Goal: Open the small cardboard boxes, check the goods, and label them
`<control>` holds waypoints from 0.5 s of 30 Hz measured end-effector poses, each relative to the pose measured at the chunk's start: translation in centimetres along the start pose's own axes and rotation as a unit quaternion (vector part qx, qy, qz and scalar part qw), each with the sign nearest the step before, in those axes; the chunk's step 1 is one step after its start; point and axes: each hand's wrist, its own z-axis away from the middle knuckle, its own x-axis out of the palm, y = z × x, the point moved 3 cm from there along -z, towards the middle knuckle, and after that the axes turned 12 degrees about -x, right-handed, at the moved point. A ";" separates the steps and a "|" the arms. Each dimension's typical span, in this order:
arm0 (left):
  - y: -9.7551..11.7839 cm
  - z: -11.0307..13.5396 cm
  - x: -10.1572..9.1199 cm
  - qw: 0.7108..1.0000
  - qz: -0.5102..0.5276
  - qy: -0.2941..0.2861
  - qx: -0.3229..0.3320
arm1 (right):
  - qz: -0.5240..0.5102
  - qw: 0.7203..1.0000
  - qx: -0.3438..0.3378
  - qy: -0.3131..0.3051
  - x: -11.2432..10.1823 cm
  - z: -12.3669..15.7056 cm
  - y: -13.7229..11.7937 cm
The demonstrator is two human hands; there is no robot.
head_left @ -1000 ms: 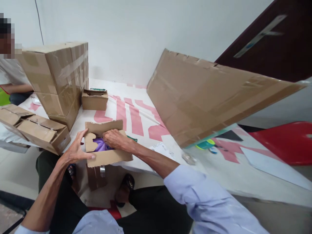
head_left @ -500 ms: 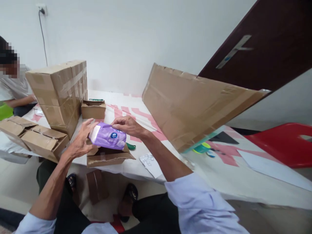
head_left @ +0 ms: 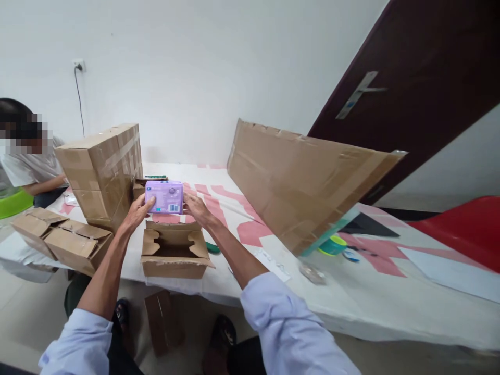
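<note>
A purple packet (head_left: 164,197) with a barcode is held up above the table between both my hands. My left hand (head_left: 135,210) grips its left end and my right hand (head_left: 196,209) grips its right end, fingers closed on it. Directly below and nearer to me stands a small open cardboard box (head_left: 174,253) with its flaps spread, its inside dark and apparently empty.
A tall stack of taped cartons (head_left: 102,172) stands left, with flattened boxes (head_left: 62,239) in front of it. Another small box (head_left: 138,187) sits behind the packet. A large cardboard sheet (head_left: 304,182) leans at right. A tape roll (head_left: 332,245) lies near it. A person sits at far left (head_left: 27,156).
The purple packet came out of the small box and rose: first my right hand was inside the box, then both hands lifted the packet, now held higher and farther away.
</note>
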 end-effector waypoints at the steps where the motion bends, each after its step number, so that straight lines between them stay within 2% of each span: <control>1: -0.7 -0.5 0.1 1.000 0.001 -0.004 -0.019 | 0.010 1.000 0.016 -0.005 -0.1 -0.2 0.4; 4: -2.8 -1.6 0.5 0.998 0.004 -0.013 -0.059 | 0.022 0.997 0.065 -0.023 -0.2 -0.3 1.6; 7: -4.3 -2.0 1.0 0.997 0.013 -0.024 -0.069 | 0.018 0.994 0.104 -0.016 -0.1 0.0 2.9; 15: -5.8 -2.3 1.2 0.998 0.018 -0.018 -0.064 | 0.026 0.994 0.107 0.007 0.1 0.2 4.8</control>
